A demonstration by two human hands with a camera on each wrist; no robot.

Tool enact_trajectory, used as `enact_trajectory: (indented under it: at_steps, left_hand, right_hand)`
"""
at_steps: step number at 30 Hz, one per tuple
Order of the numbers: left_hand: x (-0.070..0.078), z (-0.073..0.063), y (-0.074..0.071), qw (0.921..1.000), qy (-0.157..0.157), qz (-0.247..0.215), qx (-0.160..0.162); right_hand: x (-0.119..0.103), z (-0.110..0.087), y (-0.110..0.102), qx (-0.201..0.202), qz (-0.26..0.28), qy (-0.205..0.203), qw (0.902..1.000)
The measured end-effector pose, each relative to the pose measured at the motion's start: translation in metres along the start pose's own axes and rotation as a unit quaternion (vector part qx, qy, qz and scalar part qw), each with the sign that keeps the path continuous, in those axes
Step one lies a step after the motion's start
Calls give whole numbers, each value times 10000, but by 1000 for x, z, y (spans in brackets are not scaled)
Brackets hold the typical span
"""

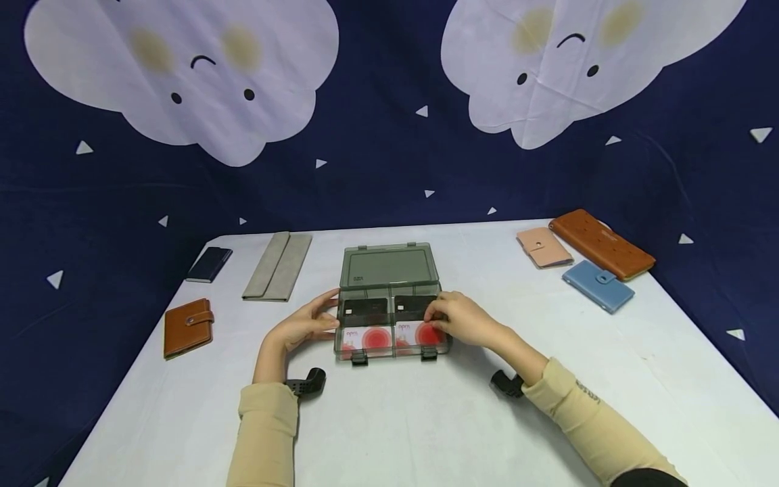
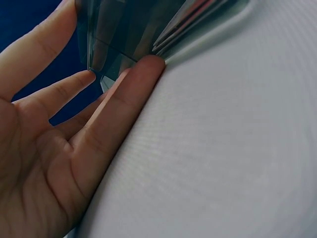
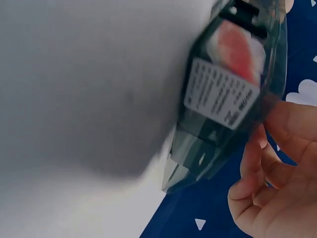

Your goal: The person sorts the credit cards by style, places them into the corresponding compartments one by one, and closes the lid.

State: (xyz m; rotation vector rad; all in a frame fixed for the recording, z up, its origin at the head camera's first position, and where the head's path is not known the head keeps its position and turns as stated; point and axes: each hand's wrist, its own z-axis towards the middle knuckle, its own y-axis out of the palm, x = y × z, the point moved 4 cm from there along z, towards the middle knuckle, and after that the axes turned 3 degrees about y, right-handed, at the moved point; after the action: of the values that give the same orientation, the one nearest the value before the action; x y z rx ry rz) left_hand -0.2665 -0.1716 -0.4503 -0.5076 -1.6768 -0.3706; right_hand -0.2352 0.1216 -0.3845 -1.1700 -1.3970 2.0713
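Observation:
A translucent grey-green plastic case lies on the white table with its hinged lid raised at the back. In its two back compartments are black cards, and white cards with red circles sit in the front two. My left hand rests on the case's left side, its fingers fairly straight along the wall. With bent fingers, my right hand reaches over the right wall, fingertips at the right red-and-white card. I cannot tell whether they pinch it. A printed label shows on the case's right side.
To the left lie a brown snap wallet, a dark card holder and a grey folding wallet. Toward the back right are a pink wallet, a long brown wallet and a blue one. A dark blue cloth hangs behind.

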Motion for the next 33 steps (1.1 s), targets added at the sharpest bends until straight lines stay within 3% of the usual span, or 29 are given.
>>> enact_trajectory:
  at_steps: [3,6,10,13,17,21,24,26,28,30,31,33]
  left_hand:
    - [0,0,-1,10000,1,-24,-2]
    - [0,0,-1,10000,37,-37,-6]
    - [1,-2,-2,10000,56,-42,-20]
    - [1,-1,-2,9999,86,-55,-63]
    - [1,-1,-2,9999,111,-98,-89]
    - [1,1,-1,9999,98,-99,-103]
    - [1,2,0,9999,85,-98,-93]
    - [0,2,0,9999,78,-114,-87]
    - [0,1,0,9999,77,-115,-80]
    - [0,1,-1,9998,86,-128,-82]
    - [0,1,-1,9999,84,-117,-78]
    - [1,1,-1,9999,69,-112,-72]
  right_hand:
    - [9,11,-7,45,354,322,9988]
    - [26,29,-16,260,976,996,9899]
    - [55,56,-21,386,1628,1909,9672]
    - [78,74,-14,-17,1928,2522,9483]
    - [149,105,28,-497,2771,2710,9205]
    - [243,140,85,-522,3905,2902,8721]
    - [205,128,62,-320,4368,3038,8461]
    - [185,121,46,-72,4938,2485,8333]
    - [132,103,12,149,5283,2193,8201]
    - [126,102,5,364,5559,1802,8107]
    - [117,99,-4,495,5524,1677,8151]
    - [82,88,-28,708,5155,1605,8387]
